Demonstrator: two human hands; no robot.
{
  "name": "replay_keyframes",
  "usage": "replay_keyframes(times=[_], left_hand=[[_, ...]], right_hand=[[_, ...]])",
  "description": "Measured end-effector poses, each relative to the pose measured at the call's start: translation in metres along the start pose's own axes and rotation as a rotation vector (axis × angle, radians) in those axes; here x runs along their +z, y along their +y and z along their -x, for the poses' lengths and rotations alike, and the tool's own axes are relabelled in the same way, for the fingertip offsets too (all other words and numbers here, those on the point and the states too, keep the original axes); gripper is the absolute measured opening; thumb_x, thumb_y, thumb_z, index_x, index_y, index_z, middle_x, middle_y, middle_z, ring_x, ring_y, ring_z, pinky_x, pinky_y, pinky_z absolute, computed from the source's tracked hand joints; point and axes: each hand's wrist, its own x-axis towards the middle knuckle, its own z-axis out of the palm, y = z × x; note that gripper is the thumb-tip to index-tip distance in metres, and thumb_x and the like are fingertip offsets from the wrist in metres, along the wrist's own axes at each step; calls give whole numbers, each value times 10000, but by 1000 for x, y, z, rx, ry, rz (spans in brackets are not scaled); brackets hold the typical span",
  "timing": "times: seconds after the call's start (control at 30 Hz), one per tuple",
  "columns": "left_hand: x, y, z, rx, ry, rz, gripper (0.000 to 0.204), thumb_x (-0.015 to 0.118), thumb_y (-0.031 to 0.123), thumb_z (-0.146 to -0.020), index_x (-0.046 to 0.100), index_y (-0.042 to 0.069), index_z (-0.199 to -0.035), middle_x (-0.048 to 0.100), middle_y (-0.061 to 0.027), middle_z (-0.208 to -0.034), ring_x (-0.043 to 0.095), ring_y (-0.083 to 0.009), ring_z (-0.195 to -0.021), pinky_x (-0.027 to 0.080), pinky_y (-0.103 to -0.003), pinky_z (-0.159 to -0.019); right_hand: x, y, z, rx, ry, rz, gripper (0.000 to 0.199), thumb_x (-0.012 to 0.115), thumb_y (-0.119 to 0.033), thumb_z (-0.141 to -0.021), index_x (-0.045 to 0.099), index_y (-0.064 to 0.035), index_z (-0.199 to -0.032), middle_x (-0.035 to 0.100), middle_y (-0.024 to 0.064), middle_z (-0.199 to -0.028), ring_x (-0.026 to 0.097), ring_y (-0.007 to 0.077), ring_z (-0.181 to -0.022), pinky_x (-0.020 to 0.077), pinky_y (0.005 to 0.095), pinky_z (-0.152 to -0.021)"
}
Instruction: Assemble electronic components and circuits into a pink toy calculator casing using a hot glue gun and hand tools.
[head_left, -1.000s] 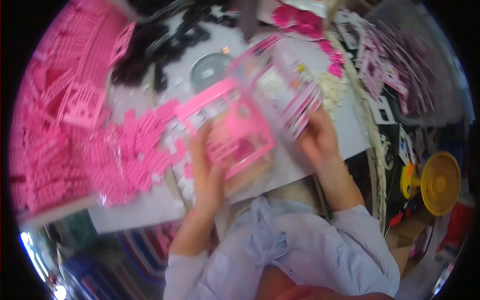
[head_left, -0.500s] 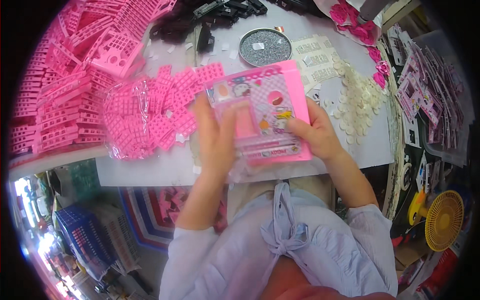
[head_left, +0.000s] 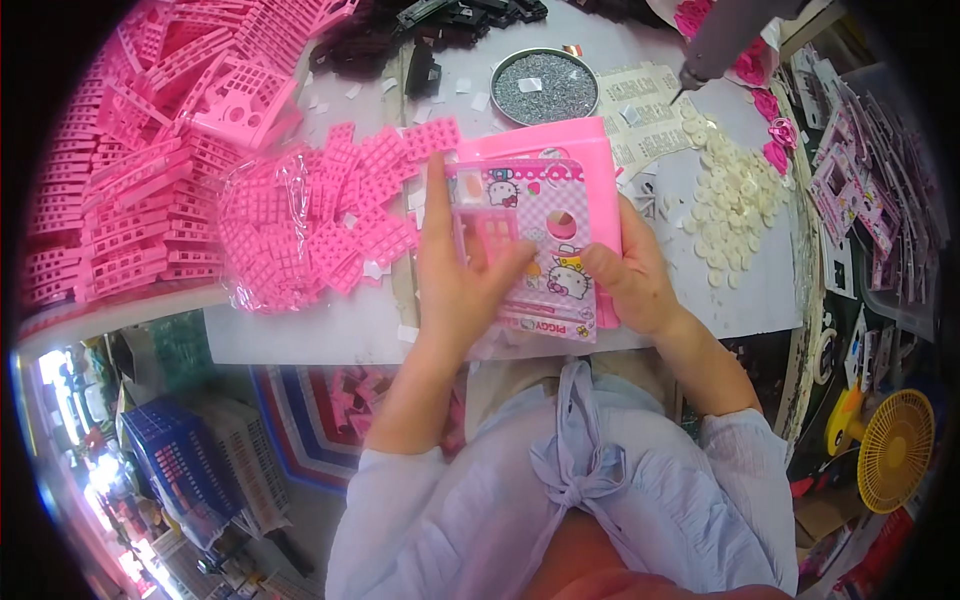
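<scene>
A cartoon-printed card panel (head_left: 548,197) with a round hole and a window cut-out lies over a pink plastic casing (head_left: 603,150), which shows behind its top and right edges. My left hand (head_left: 458,285) holds the panel at its left side, the thumb lying across the face and the fingers along the edge. On the right, my right hand (head_left: 638,278) grips the casing's side, with its thumb by the panel's right edge and its other fingers hidden behind. Both are held above the near part of the table (head_left: 300,338). The panel sits askew on the casing.
Pink plastic shells (head_left: 150,200) are stacked at left, beside bagged pink grid pieces (head_left: 265,230). A round tin of screws (head_left: 545,88), black parts (head_left: 460,20) and white discs (head_left: 735,200) lie beyond. A driver-like tool (head_left: 715,55) hangs at upper right; a yellow fan (head_left: 896,450) stands right.
The panel has slid lower and tilted against the casing, so more pink shows above it. My left hand's fingers have spread along its edge. The hanging tool reaches further into view.
</scene>
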Motion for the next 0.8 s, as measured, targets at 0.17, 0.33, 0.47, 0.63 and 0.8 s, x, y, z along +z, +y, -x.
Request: replay_keyframes(times=[0.17, 0.33, 0.47, 0.63, 0.8], left_hand=[[0, -15, 2, 28, 81, 9, 1045, 709, -31, -824, 12, 28, -1600, 433, -212, -1437, 543, -256, -1227, 532, -363, -949], [0, -19, 10, 70, 111, -15, 1017, 686, -27, -847, 0, 20, -1597, 408, -203, -1453, 525, -255, -1247, 524, -373, -961], [3, -15, 13, 59, 65, -31, 1006, 671, -51, -850, -3, 19, -1594, 382, -198, -1465, 518, -253, -1255, 524, -376, -964], [7, -22, 14, 64, 53, 194, 983, 654, -50, -862, -4, 18, -1590, 388, -194, -1455, 515, -263, -1262, 526, -372, -965], [6, -24, 11, 98, 67, 169, 969, 632, -55, -875, -11, 38, -1595, 393, -189, -1454, 509, -276, -1281, 513, -376, -984]], right_hand=[[2, 4, 4, -37, 13, 108, 720, 736, -328, -924, 402, 42, -1444, 568, 110, -1321, 563, 178, -1176, 445, 323, -1013], [-9, -7, 3, -3, -60, 470, 763, 772, -322, -880, 404, 29, -1448, 609, 143, -1261, 626, 194, -1084, 487, 341, -954], [-10, 0, -1, -98, -40, 428, 739, 774, -330, -874, 430, 9, -1434, 600, 146, -1275, 627, 206, -1089, 491, 349, -938], [-14, -10, -1, 17, -139, 445, 725, 773, -336, -874, 453, 31, -1411, 566, 142, -1328, 612, 216, -1118, 478, 349, -961], [-12, -10, -1, 16, -147, 360, 702, 790, -298, -866, 472, 30, -1400, 595, 116, -1303, 606, 195, -1119, 473, 339, -972]])
